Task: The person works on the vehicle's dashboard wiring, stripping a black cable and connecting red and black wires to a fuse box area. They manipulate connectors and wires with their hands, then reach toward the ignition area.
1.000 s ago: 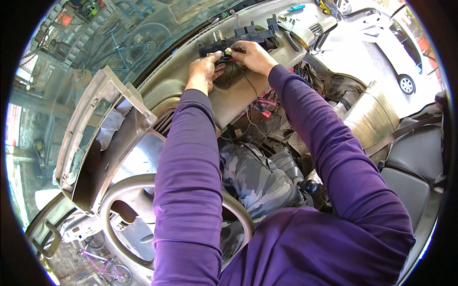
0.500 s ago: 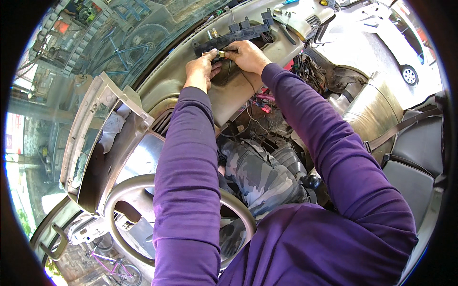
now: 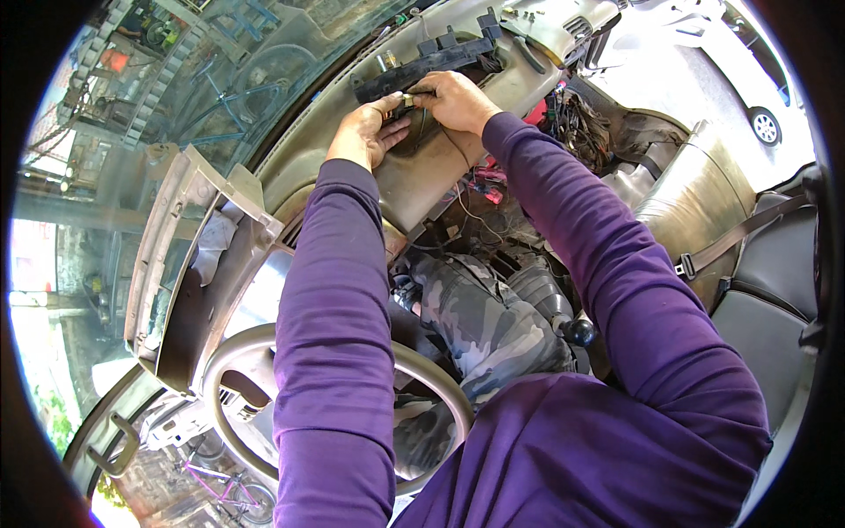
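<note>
Above the beige dashboard (image 3: pixel 421 183), both hands meet at a small yellowish piece (image 3: pixel 407 100), too small to tell its kind. My left hand (image 3: pixel 363 132) pinches its left side between thumb and forefinger, the other fingers loosely stretched out. From the right, my right hand (image 3: pixel 453 101) closes its fingertips on the same piece. A thin dark wire (image 3: pixel 456 148) hangs down from beneath the right hand. Just beyond the hands lies a long black plastic housing (image 3: pixel 422 72) with upright tabs, and a small metallic cylinder (image 3: pixel 387 60) stands beside it.
A steering wheel (image 3: pixel 220 361) sits under my left arm, with a loose beige dash panel (image 3: pixel 167 255) to its left. Bundled wires (image 3: pixel 576 123) spill from the open dash. The gear lever (image 3: pixel 576 332) rises beside my leg. The windshield (image 3: pixel 211 106) bounds the far left.
The view has shifted slightly. My left hand's fingers have spread a little more, while both hands stay together at the small piece.
</note>
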The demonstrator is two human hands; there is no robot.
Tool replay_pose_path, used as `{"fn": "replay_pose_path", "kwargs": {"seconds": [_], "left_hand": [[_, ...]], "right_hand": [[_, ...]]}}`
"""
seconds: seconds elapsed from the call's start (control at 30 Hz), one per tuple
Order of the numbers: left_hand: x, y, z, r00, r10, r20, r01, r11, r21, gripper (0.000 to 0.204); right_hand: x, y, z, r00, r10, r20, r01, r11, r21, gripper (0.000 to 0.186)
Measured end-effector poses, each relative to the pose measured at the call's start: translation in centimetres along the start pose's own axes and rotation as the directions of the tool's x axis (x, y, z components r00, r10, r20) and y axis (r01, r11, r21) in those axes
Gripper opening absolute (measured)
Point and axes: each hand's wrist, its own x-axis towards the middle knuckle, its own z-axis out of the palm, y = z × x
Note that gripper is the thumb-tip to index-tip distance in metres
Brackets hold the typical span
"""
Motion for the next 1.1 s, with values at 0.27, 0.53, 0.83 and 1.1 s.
{"fn": "replay_pose_path", "kwargs": {"seconds": [0.27, 0.53, 0.83, 1.1], "left_hand": [[0.0, 0.9, -0.4, 0.996, -0.082, -0.040, 0.085, 0.993, 0.078, 0.037], [0.9, 0.9, -1.6, 0.991, -0.119, -0.063, 0.128, 0.980, 0.151, 0.047], [0.2, 1.3, -0.9, 0.989, -0.141, -0.050, 0.149, 0.961, 0.234, 0.043], [0.3, 1.3, -1.1, 0.992, -0.124, -0.013, 0.124, 0.966, 0.226, 0.040]], "right_hand": [[-0.3, -0.4, 0.4, 0.999, 0.007, -0.033, -0.006, 1.000, 0.011, 0.024], [-0.3, -0.1, 1.1, 1.000, -0.015, -0.025, 0.016, 0.999, 0.038, 0.021], [-0.4, 0.0, 1.3, 0.997, -0.075, 0.005, 0.075, 0.997, 0.015, 0.019], [0.3, 0.6, 1.0, 0.994, -0.103, 0.039, 0.099, 0.991, 0.089, 0.017]]}}
